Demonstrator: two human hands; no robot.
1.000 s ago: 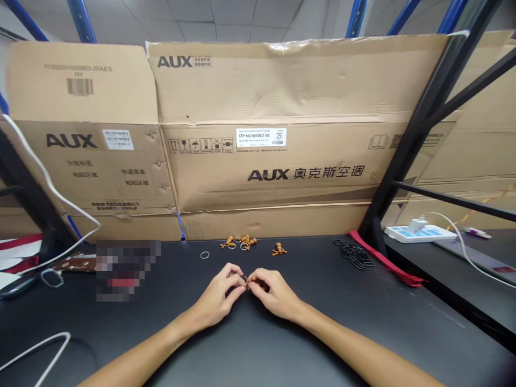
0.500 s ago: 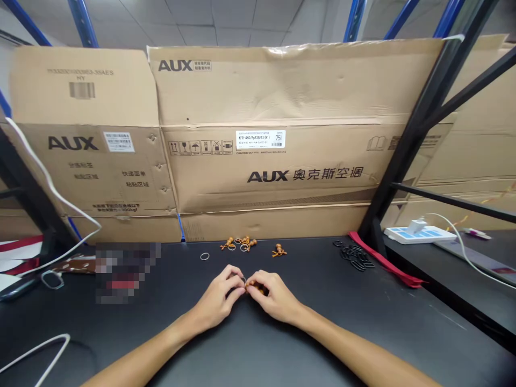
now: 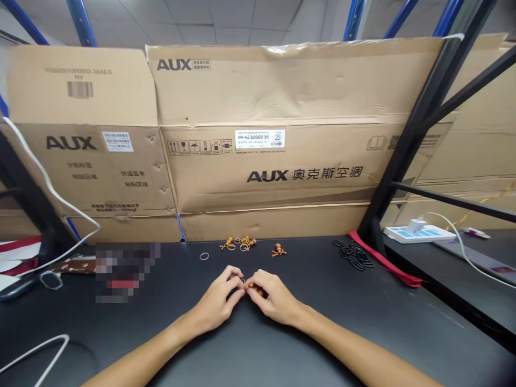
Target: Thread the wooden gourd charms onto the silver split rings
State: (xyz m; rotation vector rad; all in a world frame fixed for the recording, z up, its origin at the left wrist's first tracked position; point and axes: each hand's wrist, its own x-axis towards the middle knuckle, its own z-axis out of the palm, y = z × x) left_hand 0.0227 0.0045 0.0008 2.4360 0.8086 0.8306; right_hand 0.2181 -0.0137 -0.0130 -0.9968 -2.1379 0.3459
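Between my hands, my left hand [image 3: 217, 298] pinches a small ring [image 3: 244, 281] at the near end of a brown beaded charm [image 3: 260, 291], which my right hand [image 3: 278, 296] grasps, its partly hidden length running rightward beneath those fingers.

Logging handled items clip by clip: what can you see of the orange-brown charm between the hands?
The small orange-brown charm has rounded, shiny, wooden-looking parts, with similar-coloured cord towards its left end. The right hand holds it and hides much of it, so its full shape is unclear. The cord reaches the fingertips of the left hand, near a partly hidden ring; whether they are joined cannot be told.
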